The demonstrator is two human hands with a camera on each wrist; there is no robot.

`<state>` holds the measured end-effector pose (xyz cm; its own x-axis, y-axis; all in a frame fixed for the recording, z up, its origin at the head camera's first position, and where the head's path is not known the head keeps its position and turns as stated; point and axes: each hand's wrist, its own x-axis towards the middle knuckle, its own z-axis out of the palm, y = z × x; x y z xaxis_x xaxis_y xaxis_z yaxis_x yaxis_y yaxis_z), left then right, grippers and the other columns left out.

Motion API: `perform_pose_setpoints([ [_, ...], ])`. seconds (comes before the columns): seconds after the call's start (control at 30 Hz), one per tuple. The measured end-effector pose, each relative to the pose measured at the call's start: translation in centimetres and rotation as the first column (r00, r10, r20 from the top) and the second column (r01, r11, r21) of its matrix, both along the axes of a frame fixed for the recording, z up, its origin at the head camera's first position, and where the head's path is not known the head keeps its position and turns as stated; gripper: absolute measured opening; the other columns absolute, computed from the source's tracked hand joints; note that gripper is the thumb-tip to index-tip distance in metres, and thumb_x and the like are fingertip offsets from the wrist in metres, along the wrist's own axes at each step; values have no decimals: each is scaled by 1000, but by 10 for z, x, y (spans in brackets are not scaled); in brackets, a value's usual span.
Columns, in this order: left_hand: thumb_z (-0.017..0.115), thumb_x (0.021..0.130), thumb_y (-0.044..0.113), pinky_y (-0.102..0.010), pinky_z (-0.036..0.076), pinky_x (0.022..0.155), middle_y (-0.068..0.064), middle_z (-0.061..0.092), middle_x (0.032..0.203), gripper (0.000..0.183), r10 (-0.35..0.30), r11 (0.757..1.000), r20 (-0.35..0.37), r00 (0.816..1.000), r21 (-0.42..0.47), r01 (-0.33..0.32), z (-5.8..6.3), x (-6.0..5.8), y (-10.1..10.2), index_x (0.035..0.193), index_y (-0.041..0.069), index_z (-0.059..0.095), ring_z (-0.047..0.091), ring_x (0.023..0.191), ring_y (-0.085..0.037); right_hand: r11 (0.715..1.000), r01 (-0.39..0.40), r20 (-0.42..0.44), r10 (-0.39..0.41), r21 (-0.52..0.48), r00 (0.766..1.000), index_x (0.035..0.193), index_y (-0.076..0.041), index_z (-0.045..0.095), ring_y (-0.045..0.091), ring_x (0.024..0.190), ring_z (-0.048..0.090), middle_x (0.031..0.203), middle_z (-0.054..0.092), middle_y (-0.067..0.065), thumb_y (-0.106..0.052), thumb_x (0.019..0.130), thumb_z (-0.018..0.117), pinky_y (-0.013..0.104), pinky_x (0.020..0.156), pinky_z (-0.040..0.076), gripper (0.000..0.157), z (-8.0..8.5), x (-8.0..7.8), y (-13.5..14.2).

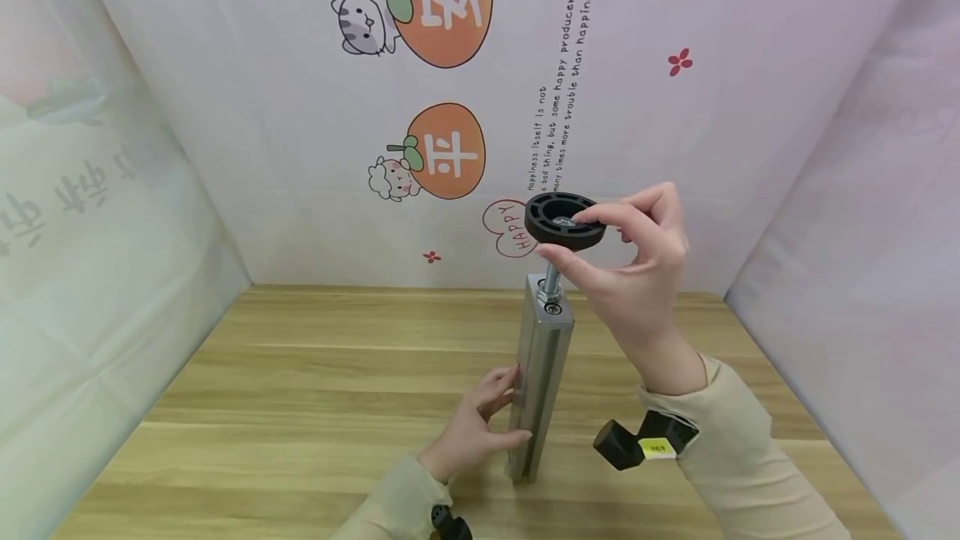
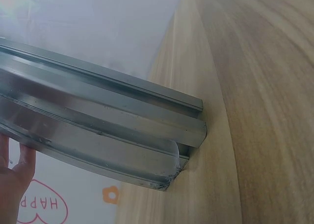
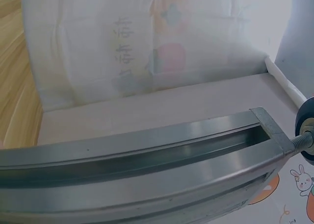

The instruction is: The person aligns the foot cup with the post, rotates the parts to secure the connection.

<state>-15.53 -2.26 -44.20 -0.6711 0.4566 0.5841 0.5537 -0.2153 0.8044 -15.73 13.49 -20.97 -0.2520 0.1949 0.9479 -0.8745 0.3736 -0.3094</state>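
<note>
A slotted aluminium profile (image 1: pixel 536 382) stands upright on the wooden table. From its capped top end rises a threaded rod (image 1: pixel 552 280) with a nut at its base. On the rod sits a black round levelling foot (image 1: pixel 558 237), its ribbed hollow side facing up. My right hand (image 1: pixel 645 265) pinches the foot's rim, thumb below and fingertips over the hollow. Lower down, my left hand (image 1: pixel 476 427) grips the profile's left side between thumb and fingers. In the left wrist view the profile (image 2: pixel 98 116) meets the table; the right wrist view shows the threaded rod (image 3: pixel 301 142) at its end.
A wood-grain table (image 1: pixel 322 390) lies beneath. Behind it hangs a white printed backdrop (image 1: pixel 300 148) with cartoon fruit and lettering, and pale cloth walls (image 1: pixel 847 232) close both sides. Black camera mounts (image 1: pixel 622 444) are strapped to both wrists.
</note>
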Motion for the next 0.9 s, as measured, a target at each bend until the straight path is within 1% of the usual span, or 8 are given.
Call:
perform_pose_setpoints([
  [0.17, 70, 76, -11, -43, 41, 106, -24, 37, 139, 85, -5, 1000, 4, 1000, -5, 5, 1, 0, 0, 147, 15, 31, 42, 125, -4, 990, -138, -8, 138, -42, 990, 100, 10, 63, 9, 84, 43, 91, 48, -8, -66, 72, 68, 19, 71, 34, 81, -5, -5, 2],
  [0.23, 69, 77, -10, -44, 41, 106, -26, 37, 139, 84, -4, 1000, -1, 1000, -10, 4, 1, 1, 0, 147, 14, 31, 42, 125, -4, 948, -309, 40, 313, -80, 949, 106, 4, 62, 11, 85, 46, 94, 52, -3, -56, 82, 64, 20, 74, 38, 65, -5, -7, 4],
  [0.3, 69, 77, -10, -46, 41, 106, -27, 37, 138, 84, 0, 1000, -3, 1000, -11, 0, 1, 0, 0, 147, 13, 31, 42, 124, -4, 836, -535, 109, 547, -126, 830, 112, -3, 61, 12, 86, 50, 97, 55, 0, -43, 90, 57, 21, 78, 40, 46, -4, -9, 7],
  [0.43, 69, 76, -10, -49, 39, 106, -26, 37, 139, 84, 4, 1000, 25, 1000, -14, -3, 1, 1, 0, 147, 14, 31, 41, 125, -4, 443, -849, 259, 889, -287, 377, 125, -11, 54, 15, 102, 55, 111, 60, 5, -26, 94, 43, 27, 97, 41, 36, -3, -17, 14],
  [0.53, 69, 76, -10, -51, 38, 106, -26, 37, 139, 84, 8, 1000, 34, 999, -20, -7, 0, 1, 0, 147, 13, 31, 41, 125, -4, 241, -890, 314, 942, -386, 119, 129, -12, 50, 20, 116, 49, 122, 54, 8, -24, 93, 38, 30, 105, 37, 40, -4, -22, 18],
  [0.73, 69, 77, -9, -46, 39, 107, -25, 37, 139, 84, 9, 1000, 21, 1000, -23, -8, -1, 0, -1, 148, 15, 31, 41, 125, -5, -47, -888, 248, 952, -458, -178, 127, -6, 53, 25, 122, 43, 130, 48, 16, -16, 87, 39, 33, 106, 34, 44, -9, -31, 19],
  [0.8, 69, 77, -9, -46, 40, 106, -25, 37, 139, 85, 7, 1000, 13, 1000, -19, -7, -1, 0, -1, 148, 16, 31, 41, 126, -5, -104, -888, 233, 945, -447, -228, 126, -5, 52, 25, 122, 43, 131, 48, 17, -14, 86, 38, 34, 105, 35, 43, -9, -33, 18],
  [0.9, 69, 76, -9, -47, 40, 106, -26, 37, 138, 85, 4, 1000, 5, 1000, -11, -4, -2, -1, -1, 148, 16, 31, 41, 125, -5, -100, -897, 247, 943, -430, -223, 121, -6, 52, 24, 117, 45, 129, 49, 16, -15, 87, 40, 35, 101, 37, 37, -9, -33, 16],
])
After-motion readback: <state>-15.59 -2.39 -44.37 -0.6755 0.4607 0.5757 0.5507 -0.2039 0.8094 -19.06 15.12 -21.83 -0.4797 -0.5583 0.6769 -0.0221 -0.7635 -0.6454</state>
